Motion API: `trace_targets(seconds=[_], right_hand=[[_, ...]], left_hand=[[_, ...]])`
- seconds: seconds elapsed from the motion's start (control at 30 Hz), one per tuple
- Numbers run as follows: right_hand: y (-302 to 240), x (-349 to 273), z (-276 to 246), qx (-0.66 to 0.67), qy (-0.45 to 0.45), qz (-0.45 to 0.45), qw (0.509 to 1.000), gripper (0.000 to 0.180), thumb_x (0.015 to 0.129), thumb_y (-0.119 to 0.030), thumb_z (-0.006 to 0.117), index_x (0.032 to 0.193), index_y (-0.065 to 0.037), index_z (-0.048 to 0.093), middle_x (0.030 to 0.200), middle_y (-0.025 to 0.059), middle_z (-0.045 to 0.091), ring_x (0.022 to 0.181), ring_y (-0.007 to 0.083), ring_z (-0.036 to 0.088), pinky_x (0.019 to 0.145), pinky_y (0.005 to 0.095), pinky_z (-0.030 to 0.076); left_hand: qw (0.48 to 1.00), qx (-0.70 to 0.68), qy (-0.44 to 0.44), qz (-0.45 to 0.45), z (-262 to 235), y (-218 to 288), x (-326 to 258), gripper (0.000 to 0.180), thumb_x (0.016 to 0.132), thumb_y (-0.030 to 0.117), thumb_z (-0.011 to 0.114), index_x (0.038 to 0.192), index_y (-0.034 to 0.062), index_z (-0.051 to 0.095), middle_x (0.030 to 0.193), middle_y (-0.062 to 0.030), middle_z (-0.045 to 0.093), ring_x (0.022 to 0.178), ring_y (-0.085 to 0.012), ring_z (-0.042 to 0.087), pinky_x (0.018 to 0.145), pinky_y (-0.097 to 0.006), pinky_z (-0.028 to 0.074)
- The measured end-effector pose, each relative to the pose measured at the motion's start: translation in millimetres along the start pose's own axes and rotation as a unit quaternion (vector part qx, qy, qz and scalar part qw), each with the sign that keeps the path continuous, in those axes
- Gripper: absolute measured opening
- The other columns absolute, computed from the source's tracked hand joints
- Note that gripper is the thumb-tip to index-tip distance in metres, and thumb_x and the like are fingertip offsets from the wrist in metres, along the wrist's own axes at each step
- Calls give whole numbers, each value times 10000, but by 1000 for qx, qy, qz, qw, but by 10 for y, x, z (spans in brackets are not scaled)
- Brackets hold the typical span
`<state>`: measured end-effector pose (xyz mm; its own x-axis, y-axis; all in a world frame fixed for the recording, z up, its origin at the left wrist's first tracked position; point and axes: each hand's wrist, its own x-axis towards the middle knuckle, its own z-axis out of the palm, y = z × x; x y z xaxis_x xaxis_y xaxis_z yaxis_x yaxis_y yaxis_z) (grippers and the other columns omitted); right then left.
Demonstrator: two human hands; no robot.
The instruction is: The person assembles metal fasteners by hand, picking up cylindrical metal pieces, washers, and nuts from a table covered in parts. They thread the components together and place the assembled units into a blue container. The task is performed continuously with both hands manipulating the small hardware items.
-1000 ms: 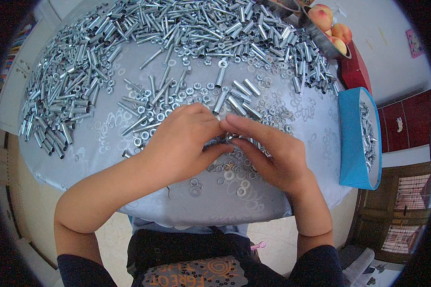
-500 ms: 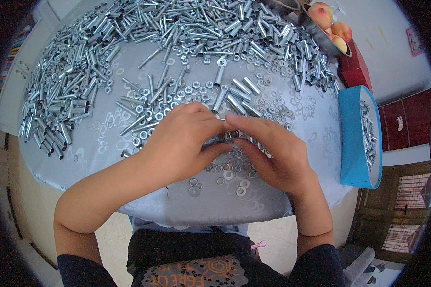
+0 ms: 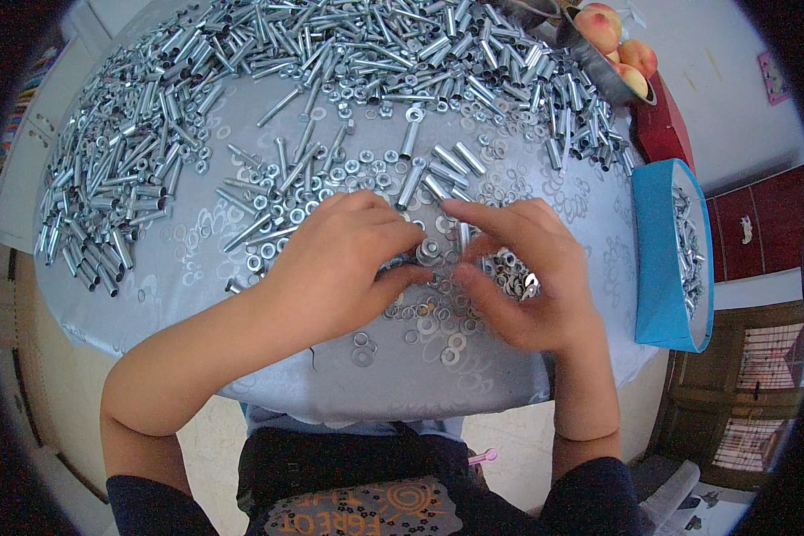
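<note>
My left hand [image 3: 353, 255] is closed around a metal bolt [image 3: 428, 251]. Only its round end, with a ring or nut on it, sticks out past the thumb and forefinger; the rest is hidden in the hand. My right hand [image 3: 531, 277] is just to the right of that end, its thumb and fingers apart and nothing visible between them. Beneath the hands lie small spring washers [image 3: 411, 313] and flat washers [image 3: 456, 341]. Past my fingers are loose nuts [image 3: 352, 167], metal sleeves [image 3: 449, 159] and bolts [image 3: 281, 159]. More washers [image 3: 514, 272] are partly covered by my right hand.
A big heap of bolts and sleeves [image 3: 330, 45] curves round the far and left sides of the table, which has a silvery cloth [image 3: 268, 357]. On the right stands a blue fabric bin [image 3: 657, 259] with metal parts inside. Peaches [image 3: 598, 29] sit in a metal bowl at the far right.
My right hand has drawn back to the right from the bolt's end and its fingers have parted, uncovering that end. The left hand has barely moved.
</note>
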<state>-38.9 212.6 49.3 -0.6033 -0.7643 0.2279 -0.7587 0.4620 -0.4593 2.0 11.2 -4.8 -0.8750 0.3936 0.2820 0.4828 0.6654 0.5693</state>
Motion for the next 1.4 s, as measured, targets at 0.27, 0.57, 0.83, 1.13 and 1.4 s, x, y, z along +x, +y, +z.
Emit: trace_targets(seconds=[0.27,0.57,0.83,1.13,1.4], right_hand=[[112,-1,132,50,76,-94,991,491,690,-78,657,1172,-78,565,867,83,623,783,287,564,713,385,425],[57,7,71,76,64,-54,994,497,647,-32,640,1141,-56,596,866,70,632,758,234,559,705,326,434],[44,-50,-34,115,-7,22,993,512,664,-42,642,1172,-48,577,939,87,638,749,226,550,700,321,434],[103,-31,9,87,-15,-41,995,475,690,-63,640,1161,-44,579,990,102,636,810,262,567,746,356,430],[119,6,118,105,19,-105,989,404,718,-27,633,1118,-62,590,997,112,617,867,299,569,765,382,444]], left_hand=[[999,-4,43,24,59,-19,0,274,707,224,715,887,36,628,847,-117,610,834,-313,549,764,-407,428],[998,-16,57,21,37,1,9,198,714,180,682,829,26,637,788,-112,625,822,-297,570,753,-400,431],[999,-20,46,16,17,6,7,184,718,179,675,807,20,644,792,-112,631,819,-296,571,753,-400,434],[997,-44,56,23,46,-7,17,198,718,176,675,841,22,660,794,-110,637,813,-293,567,753,-392,432],[998,-38,48,10,37,-14,15,199,719,184,675,842,27,660,797,-105,634,818,-290,561,763,-390,428]])
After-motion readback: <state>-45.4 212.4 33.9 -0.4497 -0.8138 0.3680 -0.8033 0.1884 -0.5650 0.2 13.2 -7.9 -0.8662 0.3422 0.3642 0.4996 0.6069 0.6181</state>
